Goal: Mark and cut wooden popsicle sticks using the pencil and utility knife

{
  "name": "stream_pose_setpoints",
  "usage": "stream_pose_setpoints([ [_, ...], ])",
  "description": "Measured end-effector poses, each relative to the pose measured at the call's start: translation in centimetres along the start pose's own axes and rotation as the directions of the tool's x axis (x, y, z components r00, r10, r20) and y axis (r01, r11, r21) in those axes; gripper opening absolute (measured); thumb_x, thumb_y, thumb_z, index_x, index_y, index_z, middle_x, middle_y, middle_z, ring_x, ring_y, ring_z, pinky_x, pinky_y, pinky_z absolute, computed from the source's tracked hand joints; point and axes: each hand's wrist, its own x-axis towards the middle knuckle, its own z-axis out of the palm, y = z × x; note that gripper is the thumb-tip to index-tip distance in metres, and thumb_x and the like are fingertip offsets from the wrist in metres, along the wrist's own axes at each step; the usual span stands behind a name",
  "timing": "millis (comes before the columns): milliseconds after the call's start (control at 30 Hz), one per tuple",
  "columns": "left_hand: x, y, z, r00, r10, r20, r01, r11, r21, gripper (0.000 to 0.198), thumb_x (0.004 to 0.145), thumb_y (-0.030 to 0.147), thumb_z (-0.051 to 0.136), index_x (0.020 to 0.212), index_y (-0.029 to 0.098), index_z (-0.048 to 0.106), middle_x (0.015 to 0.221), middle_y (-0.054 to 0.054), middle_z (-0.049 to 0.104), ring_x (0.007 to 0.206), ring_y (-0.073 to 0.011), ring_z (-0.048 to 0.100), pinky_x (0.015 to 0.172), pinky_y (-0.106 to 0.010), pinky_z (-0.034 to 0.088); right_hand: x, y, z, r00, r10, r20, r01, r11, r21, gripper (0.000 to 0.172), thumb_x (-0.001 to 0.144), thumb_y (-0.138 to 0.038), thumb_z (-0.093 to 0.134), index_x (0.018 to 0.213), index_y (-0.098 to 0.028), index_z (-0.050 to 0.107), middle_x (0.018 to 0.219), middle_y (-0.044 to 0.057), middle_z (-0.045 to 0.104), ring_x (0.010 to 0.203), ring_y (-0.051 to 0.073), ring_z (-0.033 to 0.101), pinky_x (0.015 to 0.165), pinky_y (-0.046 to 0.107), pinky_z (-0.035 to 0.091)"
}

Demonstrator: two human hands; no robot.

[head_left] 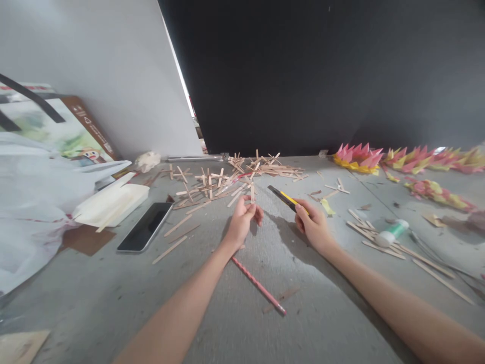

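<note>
My left hand [242, 222] is closed, pinching a short wooden craft stick [252, 193] that stands upright between thumb and fingers. In my right hand [312, 222] a yellow and black utility knife [284, 198] is gripped by its rear part, its front end pointing up and left toward the stick but apart from it. Beneath my left wrist a pink pencil [259, 284] lies slantwise on the grey table. Just beyond my hands spreads a pile of loose and crossed craft sticks [273, 167].
At left lie a smartphone [146, 227], a white open box [113, 205] and a white plastic bag [34, 202]. To the right are a glue stick [392, 233] on several craft sticks and pink-yellow folded paper flowers [358, 157]. A dark panel [322, 76] stands behind.
</note>
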Motion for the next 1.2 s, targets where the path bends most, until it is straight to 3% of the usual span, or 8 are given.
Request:
stream_pose_setpoints([
  [267,0.0,0.0,-0.1,1.000,0.009,-0.002,-0.009,1.000,0.005,0.035,0.094,0.044,0.065,0.112,0.024,0.043,0.071,0.003,0.066,0.058,-0.0149,0.061,0.057,-0.028,0.048,-0.1,-0.3,0.1,1.000,0.011,0.004,-0.011,1.000,-0.015,0.058,0.101,-0.063,0.048,0.129,-0.016,0.068,0.053,-0.006,0.047,0.046,0.013,0.042,0.046,0.025,0.033],
  [833,0.5,-0.7,-0.6,1.000,0.006,-0.019,-0.006,1.000,0.021,0.038,0.092,0.051,0.068,0.105,0.022,0.048,0.072,0.001,0.070,0.055,-0.0148,0.063,0.057,-0.028,0.050,0.0,0.0,0.3,1.000,0.006,0.009,-0.006,1.000,-0.004,0.056,0.100,-0.064,0.049,0.123,-0.017,0.070,0.053,-0.006,0.046,0.046,0.013,0.041,0.046,0.025,0.032],
  [1200,0.7,-0.7,-0.6,1.000,0.011,-0.021,-0.010,0.999,0.037,0.041,0.090,0.057,0.068,0.101,0.019,0.057,0.065,0.003,0.062,0.051,-0.0129,0.058,0.054,-0.027,0.047,0.2,0.9,0.3,1.000,0.002,0.024,-0.002,1.000,-0.001,0.057,0.101,-0.062,0.049,0.127,-0.016,0.068,0.054,-0.006,0.046,0.045,0.013,0.041,0.045,0.025,0.033],
])
